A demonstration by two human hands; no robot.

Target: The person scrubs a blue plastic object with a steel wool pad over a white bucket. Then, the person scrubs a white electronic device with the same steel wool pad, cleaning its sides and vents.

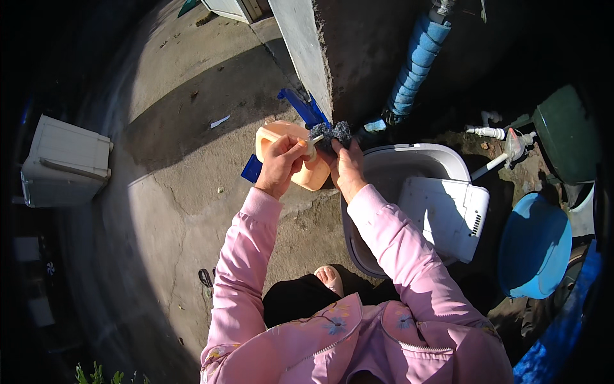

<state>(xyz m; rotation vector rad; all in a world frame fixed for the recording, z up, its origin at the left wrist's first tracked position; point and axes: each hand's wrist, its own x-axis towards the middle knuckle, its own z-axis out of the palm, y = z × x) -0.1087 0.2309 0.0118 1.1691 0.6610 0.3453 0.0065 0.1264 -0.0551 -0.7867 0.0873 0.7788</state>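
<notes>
My left hand (283, 161) is closed around the white pump top (312, 146) of an orange-tinted plastic jug (314, 175), whose nozzle points towards my right hand. A grey scouring pad or cloth (338, 132) with a rough, mottled surface is in my right hand (348, 163), right beside the nozzle. Below and right of that hand lies a large grey plastic tub (352, 240). In it rests a white plastic panel or box (441, 216) with a row of small slots.
A concrete wall's edge (307, 62) rises just beyond the jug. A blue-wrapped pipe (415, 69) stands right of it. Rightward are a blue basin (535, 247), white pipe fittings (487, 132) and a dark green container (566, 134). A white bin (67, 163) is far left.
</notes>
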